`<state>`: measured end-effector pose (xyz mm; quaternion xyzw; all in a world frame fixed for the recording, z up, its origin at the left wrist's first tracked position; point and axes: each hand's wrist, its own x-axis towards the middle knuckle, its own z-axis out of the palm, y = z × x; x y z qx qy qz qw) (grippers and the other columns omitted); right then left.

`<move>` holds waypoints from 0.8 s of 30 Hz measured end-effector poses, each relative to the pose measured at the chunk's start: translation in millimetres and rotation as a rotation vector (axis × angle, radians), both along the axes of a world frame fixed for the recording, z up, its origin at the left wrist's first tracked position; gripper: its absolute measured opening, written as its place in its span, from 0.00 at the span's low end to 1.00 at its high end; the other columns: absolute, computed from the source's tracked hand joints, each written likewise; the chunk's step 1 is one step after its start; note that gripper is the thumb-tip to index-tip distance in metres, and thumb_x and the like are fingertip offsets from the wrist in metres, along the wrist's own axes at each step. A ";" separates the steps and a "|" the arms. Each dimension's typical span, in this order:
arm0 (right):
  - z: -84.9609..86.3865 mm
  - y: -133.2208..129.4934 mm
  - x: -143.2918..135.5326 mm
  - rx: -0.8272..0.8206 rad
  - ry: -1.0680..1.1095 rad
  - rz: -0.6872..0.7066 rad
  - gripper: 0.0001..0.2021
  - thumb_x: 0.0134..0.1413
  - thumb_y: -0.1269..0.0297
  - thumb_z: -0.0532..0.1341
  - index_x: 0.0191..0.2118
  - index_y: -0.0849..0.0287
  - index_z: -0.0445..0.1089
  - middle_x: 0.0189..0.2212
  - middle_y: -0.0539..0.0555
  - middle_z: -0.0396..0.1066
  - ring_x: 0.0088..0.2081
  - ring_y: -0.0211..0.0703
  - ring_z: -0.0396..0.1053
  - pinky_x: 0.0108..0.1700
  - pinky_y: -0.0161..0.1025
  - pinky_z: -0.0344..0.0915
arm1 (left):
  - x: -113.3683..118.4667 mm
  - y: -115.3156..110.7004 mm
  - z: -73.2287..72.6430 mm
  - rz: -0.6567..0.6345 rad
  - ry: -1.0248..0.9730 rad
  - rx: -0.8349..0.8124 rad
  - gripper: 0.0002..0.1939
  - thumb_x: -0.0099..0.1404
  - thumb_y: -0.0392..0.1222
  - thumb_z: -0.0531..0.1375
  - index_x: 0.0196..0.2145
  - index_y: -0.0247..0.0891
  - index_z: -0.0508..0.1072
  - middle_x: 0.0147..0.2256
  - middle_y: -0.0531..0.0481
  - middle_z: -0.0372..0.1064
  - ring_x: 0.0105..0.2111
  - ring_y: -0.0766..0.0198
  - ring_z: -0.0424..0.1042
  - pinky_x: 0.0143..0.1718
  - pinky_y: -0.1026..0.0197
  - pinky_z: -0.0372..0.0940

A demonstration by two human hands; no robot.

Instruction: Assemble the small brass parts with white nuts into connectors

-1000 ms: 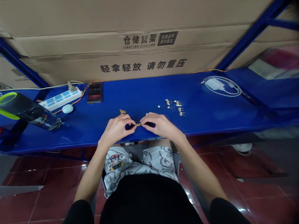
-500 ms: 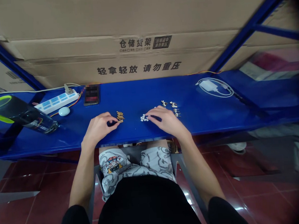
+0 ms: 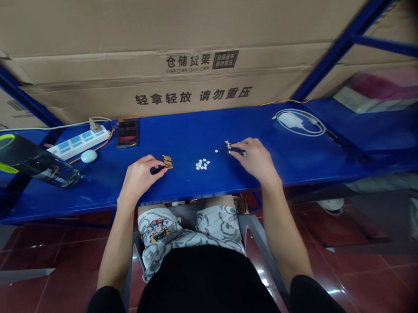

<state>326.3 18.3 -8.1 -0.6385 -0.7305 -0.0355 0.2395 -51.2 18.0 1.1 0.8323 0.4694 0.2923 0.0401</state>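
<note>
On the blue shelf, my left hand (image 3: 142, 175) is closed in a pinch, thumb and forefinger on a small brass-coloured strip (image 3: 169, 167) at the near end of a row of similar brass pieces (image 3: 166, 158). My right hand (image 3: 255, 159) reaches to the right side, its fingertips closed at a small white-and-metal piece (image 3: 228, 146); the exact contact is too small to see clearly. Several more such pieces are partly hidden behind this hand. Between my hands lies a loose cluster of small white round parts (image 3: 202, 164), with one single white part (image 3: 216, 150) apart from it.
To the left stand a power strip (image 3: 79, 142), a white oval object (image 3: 89, 156), a dark box (image 3: 127, 132) and a tilted dark bottle (image 3: 33, 161) with a green loop. A white charger with coiled cable (image 3: 296, 121) lies right. Cardboard (image 3: 186, 29) backs the shelf.
My right hand has left the white cluster and moved right to the white-and-metal pieces. My left hand has brought the brass strip back against its row.
</note>
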 end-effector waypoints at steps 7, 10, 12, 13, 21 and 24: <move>1.8 1.2 -1.6 -0.003 0.039 -0.001 0.09 0.63 0.59 0.62 0.42 0.52 0.79 0.39 0.58 0.75 0.45 0.55 0.69 0.42 0.51 0.68 | 3.6 -1.9 3.4 0.005 0.069 -0.025 0.11 0.71 0.48 0.60 0.47 0.51 0.80 0.42 0.53 0.75 0.35 0.64 0.74 0.31 0.62 0.64; 1.5 1.9 0.0 -0.017 0.061 0.009 0.11 0.62 0.59 0.63 0.46 0.52 0.79 0.39 0.57 0.75 0.43 0.54 0.69 0.41 0.49 0.67 | 4.1 -1.6 2.3 0.001 0.093 -0.018 0.11 0.72 0.48 0.60 0.47 0.52 0.81 0.43 0.54 0.75 0.35 0.64 0.75 0.30 0.62 0.63; -0.1 3.2 0.5 -0.022 0.059 0.017 0.11 0.62 0.58 0.62 0.46 0.52 0.79 0.38 0.56 0.75 0.43 0.53 0.69 0.41 0.49 0.67 | 4.1 -1.1 0.9 0.004 0.096 -0.010 0.10 0.72 0.47 0.59 0.46 0.52 0.81 0.42 0.54 0.75 0.35 0.64 0.75 0.30 0.62 0.63; -1.0 4.0 0.6 -0.020 0.057 0.021 0.10 0.62 0.58 0.62 0.45 0.52 0.79 0.38 0.56 0.75 0.43 0.54 0.69 0.41 0.49 0.67 | 4.1 -0.9 0.2 0.003 0.093 -0.005 0.11 0.72 0.48 0.59 0.45 0.51 0.82 0.42 0.53 0.75 0.35 0.64 0.75 0.30 0.62 0.63; 1.6 4.4 -0.2 -0.047 0.091 0.066 0.08 0.61 0.58 0.63 0.37 0.51 0.79 0.34 0.54 0.76 0.42 0.53 0.70 0.40 0.48 0.66 | 11.5 -0.8 0.1 0.035 0.067 0.006 0.12 0.73 0.47 0.58 0.43 0.49 0.82 0.39 0.52 0.75 0.33 0.64 0.74 0.29 0.62 0.62; 8.8 -0.8 -2.8 -0.076 0.083 0.084 0.08 0.60 0.57 0.64 0.36 0.51 0.79 0.34 0.54 0.76 0.41 0.52 0.70 0.40 0.48 0.67 | 12.9 0.0 -0.7 0.034 0.049 -0.002 0.12 0.73 0.47 0.58 0.44 0.48 0.82 0.39 0.51 0.75 0.33 0.64 0.74 0.29 0.62 0.63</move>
